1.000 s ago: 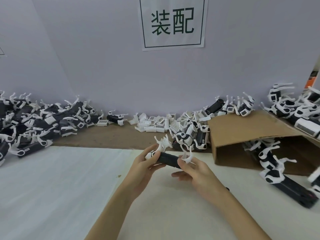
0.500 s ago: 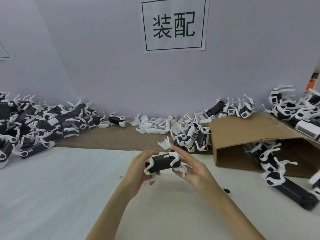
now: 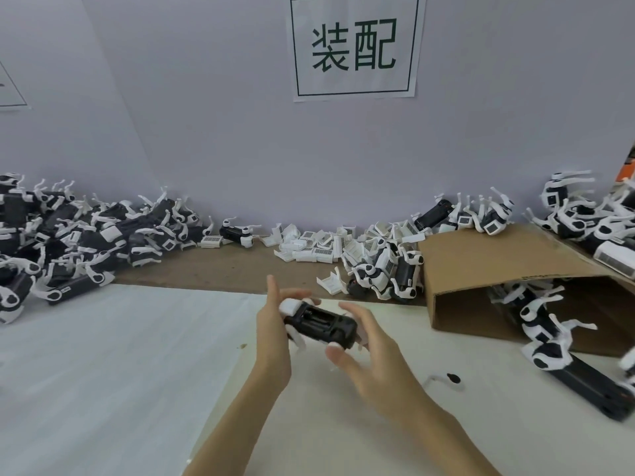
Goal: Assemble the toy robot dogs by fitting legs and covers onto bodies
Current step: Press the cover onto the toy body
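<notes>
A black toy dog body (image 3: 321, 323) with white legs lies between my two hands above the white mat, its open black cavity facing up. My left hand (image 3: 273, 333) grips its left end, fingers behind it and index finger straight up. My right hand (image 3: 369, 350) holds its right end, thumb at the near corner and fingers curled over the far side. A heap of white covers (image 3: 316, 247) lies by the wall. One loose white cover (image 3: 331, 284) rests just beyond my hands.
A large pile of black-and-white dogs (image 3: 68, 242) fills the left. A tipped cardboard box (image 3: 498, 269) on the right spills more dogs (image 3: 549, 334). A few dogs (image 3: 385, 273) stand beside the box. A small white and black part (image 3: 446, 378) lies on the mat.
The dog was turned over in my hands: its legs pointed up a second ago, and now they point down with the open cavity on top. It also sank a little toward the mat.
</notes>
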The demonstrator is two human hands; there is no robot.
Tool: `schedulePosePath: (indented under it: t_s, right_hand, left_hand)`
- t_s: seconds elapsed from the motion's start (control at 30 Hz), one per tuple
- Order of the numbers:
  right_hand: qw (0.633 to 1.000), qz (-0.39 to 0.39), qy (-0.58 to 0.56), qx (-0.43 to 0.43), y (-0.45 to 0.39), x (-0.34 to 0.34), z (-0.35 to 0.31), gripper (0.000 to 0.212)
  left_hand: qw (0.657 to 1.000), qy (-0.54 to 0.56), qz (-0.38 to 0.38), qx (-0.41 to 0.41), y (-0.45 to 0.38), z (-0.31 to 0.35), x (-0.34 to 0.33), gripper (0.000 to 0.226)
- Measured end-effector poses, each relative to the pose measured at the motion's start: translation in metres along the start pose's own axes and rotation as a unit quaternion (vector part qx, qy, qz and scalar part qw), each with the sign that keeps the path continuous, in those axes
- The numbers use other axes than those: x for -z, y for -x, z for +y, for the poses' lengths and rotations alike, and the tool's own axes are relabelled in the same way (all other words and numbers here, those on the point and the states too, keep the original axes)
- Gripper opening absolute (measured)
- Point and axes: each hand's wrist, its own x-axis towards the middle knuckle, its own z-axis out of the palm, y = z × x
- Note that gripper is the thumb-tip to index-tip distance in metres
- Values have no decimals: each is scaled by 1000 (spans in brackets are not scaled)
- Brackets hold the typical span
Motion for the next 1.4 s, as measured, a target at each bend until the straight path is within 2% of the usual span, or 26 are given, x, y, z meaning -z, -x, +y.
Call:
schedulePosePath:
  t_s: [0.07,0.17,0.3,0.37,0.4,0.43,0.47,0.53,0.57,0.6,0.7,0.73,0.83,0.93,1.03,1.17,1.23,1.3,1.4]
  right_hand:
    - [998,-14,51,37,4,-17,-3,63]
    - [998,-45,30,44,3,-30,-10,60]
    - [997,-9,-78,5,-20,-34,-13,64]
    - [997,22,-75,-27,-45,-34,-5,59]
    - [999,31,-16,-37,-59,-32,0,53]
    - [995,28,94,-35,-74,-28,7,44]
    - [975,3,221,-24,-88,-24,15,39]
    - [912,-58,407,-10,-112,-22,27,65]
    - [889,-74,452,-3,-121,-21,32,74]
    - [869,-79,488,8,-127,-23,37,74]
    - [825,-71,561,26,-139,-35,45,53]
    - [825,-60,562,15,-141,-38,45,46]
    - [869,-7,495,-25,-139,-45,45,34]
    - [891,36,452,18,-132,-46,49,36]
    - [883,19,465,63,-132,-44,52,49]
    - [876,-46,480,15,-145,-41,48,80]
    - [870,-44,490,11,-148,-43,48,74]
    - [871,-8,490,25,-152,-46,50,61]
    - [874,20,483,43,-152,-45,52,53]
  left_hand:
    - [993,85,85,5,0,-3,2,67]
    - [974,185,130,36,-6,0,16,63]
    - [964,167,206,-2,-17,7,33,67]
    - [963,139,232,-11,-20,6,37,68]
    - [963,127,238,-14,-22,4,39,68]
    - [964,119,239,-17,-23,2,40,68]
    - [965,110,237,-24,-23,2,40,68]
    - [969,90,225,-47,-23,1,40,66]
    - [971,76,218,-59,-23,0,40,65]
    - [973,63,212,-67,-24,0,40,64]
    - [975,49,204,-75,-26,-1,40,63]
    - [975,47,205,-72,-26,-1,40,63]
    - [977,46,202,-56,-26,-2,39,61]
    - [977,56,203,-37,-26,-3,37,60]
    - [978,53,201,-34,-26,-3,34,58]
    - [980,48,192,-36,-24,-2,34,57]
    - [980,49,188,-33,-25,-2,35,57]
    - [981,49,188,-29,-26,-1,37,58]
    - [980,55,188,-12,-27,2,39,57]
